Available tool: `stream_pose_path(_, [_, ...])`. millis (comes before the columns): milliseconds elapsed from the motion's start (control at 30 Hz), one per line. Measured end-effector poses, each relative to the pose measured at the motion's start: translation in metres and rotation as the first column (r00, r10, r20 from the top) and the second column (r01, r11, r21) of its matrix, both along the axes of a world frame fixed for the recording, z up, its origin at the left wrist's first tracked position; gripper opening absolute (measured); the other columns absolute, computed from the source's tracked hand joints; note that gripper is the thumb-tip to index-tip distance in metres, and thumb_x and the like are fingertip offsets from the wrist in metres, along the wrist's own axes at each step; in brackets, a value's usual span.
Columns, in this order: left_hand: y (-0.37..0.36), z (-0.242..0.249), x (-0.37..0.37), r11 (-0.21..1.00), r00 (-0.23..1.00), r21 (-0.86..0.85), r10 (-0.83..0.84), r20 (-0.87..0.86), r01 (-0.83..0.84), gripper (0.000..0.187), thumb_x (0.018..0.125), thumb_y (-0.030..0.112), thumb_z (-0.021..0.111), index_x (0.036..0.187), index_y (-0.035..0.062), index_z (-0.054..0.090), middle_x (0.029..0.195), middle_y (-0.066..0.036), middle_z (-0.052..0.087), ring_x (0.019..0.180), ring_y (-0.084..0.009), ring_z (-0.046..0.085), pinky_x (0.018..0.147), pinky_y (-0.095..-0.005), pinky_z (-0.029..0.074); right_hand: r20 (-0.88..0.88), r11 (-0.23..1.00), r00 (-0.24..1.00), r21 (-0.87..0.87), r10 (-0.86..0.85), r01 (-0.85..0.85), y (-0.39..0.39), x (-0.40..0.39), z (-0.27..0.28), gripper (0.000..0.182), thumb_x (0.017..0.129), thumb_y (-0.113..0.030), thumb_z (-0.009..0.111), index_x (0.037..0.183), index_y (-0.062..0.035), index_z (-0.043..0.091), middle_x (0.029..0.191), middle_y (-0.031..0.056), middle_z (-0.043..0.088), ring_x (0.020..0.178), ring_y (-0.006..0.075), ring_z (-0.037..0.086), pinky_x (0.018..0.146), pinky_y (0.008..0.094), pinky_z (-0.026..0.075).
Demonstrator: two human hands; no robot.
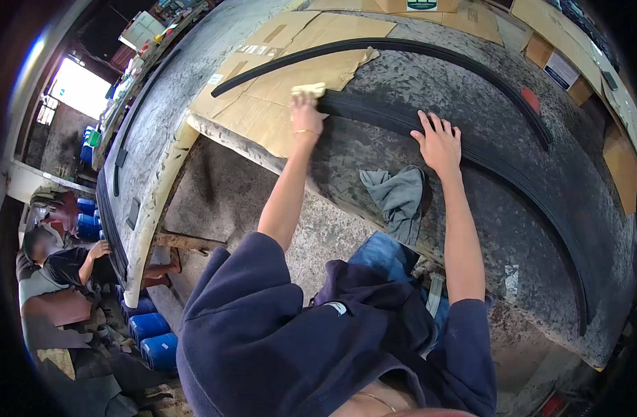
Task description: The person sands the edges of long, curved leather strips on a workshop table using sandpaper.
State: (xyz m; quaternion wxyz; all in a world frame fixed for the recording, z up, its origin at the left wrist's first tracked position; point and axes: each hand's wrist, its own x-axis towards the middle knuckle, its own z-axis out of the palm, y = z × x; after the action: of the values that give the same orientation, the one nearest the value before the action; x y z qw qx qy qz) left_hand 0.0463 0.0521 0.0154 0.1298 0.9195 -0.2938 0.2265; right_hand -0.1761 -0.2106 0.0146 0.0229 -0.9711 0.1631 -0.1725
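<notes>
My left hand (306,118) is closed on a pale yellow pad, perhaps a sponge or folded cloth (313,89), at the left end of a long black ribbed strip (374,115). Across the same strip lies my right hand (439,142), its fingers spread and pressing down lightly. From there the strip curves away to the right, down toward the near right table corner. A crumpled grey cloth (396,198) rests at the table's near edge between my arms. Behind my hands, a second black strip (409,46) arcs over the cardboard and the dark tabletop.
Flattened cardboard (245,118) covers the table's left part. A red disc (530,101) and cardboard boxes (567,69) are at the right. At the lower left, another person (68,264) sits with a hand on black strips near blue drums (158,351).
</notes>
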Motion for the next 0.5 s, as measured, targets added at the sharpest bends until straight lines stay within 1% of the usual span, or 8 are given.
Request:
stream_pose_path(33, [-0.004, -0.008, 0.018, 0.958, 0.994, -0.274, 0.066, -0.091, -0.088, 0.04, 0.082, -0.001, 0.052, 0.12, -0.0066, 0.064, 0.137, -0.024, 0.058, 0.138, -0.0436, 0.042, 0.124, -0.0506, 0.021, -0.014, 1.0, 1.0, -0.003, -0.01, 0.01, 0.0, -0.001, 0.003, 0.056, 0.103, -0.051, 0.046, 0.15, -0.022, 0.046, 0.149, 0.007, 0.051, 0.131, 0.0288, 0.05, 0.108, 0.0533, 0.036])
stream_pose_path(100, [-0.032, -0.038, 0.013, 0.995, 0.995, -0.059, 0.089, 0.047, -0.086, 0.041, 0.079, 0.0, 0.055, 0.119, -0.0062, 0.064, 0.137, -0.024, 0.058, 0.137, -0.0436, 0.042, 0.123, -0.0543, 0.02, -0.031, 1.0, 0.999, 0.007, -0.009, 0.01, 0.01, -0.001, 0.004, 0.056, 0.103, -0.051, 0.046, 0.15, -0.0219, 0.047, 0.149, 0.0067, 0.051, 0.131, 0.0289, 0.05, 0.109, 0.053, 0.035])
stream_pose_path(167, [-0.062, -0.049, -0.037, 0.996, 0.994, -0.021, -0.08, 0.075, 0.081, 0.052, 0.078, 0.001, 0.054, 0.129, -0.006, 0.06, 0.142, -0.025, 0.053, 0.142, -0.0426, 0.039, 0.124, -0.0555, 0.017, -0.037, 1.0, 0.999, 0.013, -0.009, 0.009, 0.006, -0.002, 0.005, 0.056, 0.103, -0.051, 0.045, 0.15, -0.0217, 0.047, 0.148, 0.0063, 0.052, 0.131, 0.029, 0.05, 0.109, 0.0528, 0.035])
stream_pose_path(233, [-0.064, -0.048, -0.065, 0.951, 0.975, -0.249, -0.209, -0.077, 0.184, 0.056, 0.079, 0.0, 0.054, 0.134, -0.0075, 0.056, 0.146, -0.027, 0.049, 0.145, -0.044, 0.035, 0.125, -0.053, 0.017, 0.001, 0.999, 1.0, -0.035, 0.001, -0.001, 0.002, -0.002, 0.0, 0.056, 0.103, -0.052, 0.044, 0.151, -0.0221, 0.046, 0.146, 0.0054, 0.053, 0.128, 0.028, 0.051, 0.107, 0.0519, 0.036])
stream_pose_path(267, [-0.047, -0.042, -0.05, 0.974, 0.974, -0.01, -0.224, 0.037, 0.225, 0.057, 0.08, -0.003, 0.053, 0.136, -0.0068, 0.054, 0.148, -0.03, 0.046, 0.145, -0.0473, 0.032, 0.125, -0.0506, 0.02, -0.006, 1.0, 1.0, -0.012, 0.001, -0.001, 0.002, -0.002, -0.001, 0.056, 0.103, -0.052, 0.045, 0.151, -0.0218, 0.046, 0.147, 0.0058, 0.052, 0.13, 0.0286, 0.05, 0.108, 0.0526, 0.036])
stream_pose_path(367, [-0.018, -0.001, -0.004, 0.998, 0.991, -0.009, 0.053, -0.125, -0.054, 0.054, 0.08, 0.0, 0.053, 0.133, -0.0042, 0.058, 0.144, -0.032, 0.049, 0.14, -0.0486, 0.038, 0.122, -0.0507, 0.024, -0.008, 1.0, 1.0, 0.003, -0.01, 0.01, 0.003, 0.0, 0.0, 0.056, 0.103, -0.052, 0.045, 0.15, -0.0215, 0.046, 0.147, 0.0062, 0.052, 0.131, 0.0294, 0.05, 0.109, 0.0534, 0.035])
stream_pose_path(467, [-0.053, -0.004, -0.012, 0.97, 0.979, -0.136, 0.198, -0.043, -0.202, 0.049, 0.08, 0.004, 0.055, 0.128, -0.002, 0.062, 0.139, -0.031, 0.054, 0.135, -0.0471, 0.044, 0.12, -0.0541, 0.025, -0.016, 1.0, 1.0, 0.02, -0.015, 0.016, 0.009, -0.003, 0.001, 0.055, 0.103, -0.051, 0.046, 0.15, -0.0214, 0.047, 0.147, 0.0064, 0.052, 0.13, 0.0296, 0.05, 0.109, 0.0534, 0.035])
stream_pose_path(500, [-0.069, -0.04, 0.0, 0.964, 0.982, 0.196, 0.188, -0.016, -0.181, 0.053, 0.082, 0.012, 0.056, 0.133, -0.0035, 0.061, 0.145, -0.026, 0.052, 0.145, -0.0487, 0.032, 0.123, -0.0606, 0.01, -0.007, 1.0, 1.0, 0.013, -0.007, 0.007, 0.008, -0.004, -0.001, 0.055, 0.103, -0.051, 0.047, 0.15, -0.0213, 0.047, 0.147, 0.0065, 0.052, 0.13, 0.0297, 0.05, 0.109, 0.0533, 0.035])
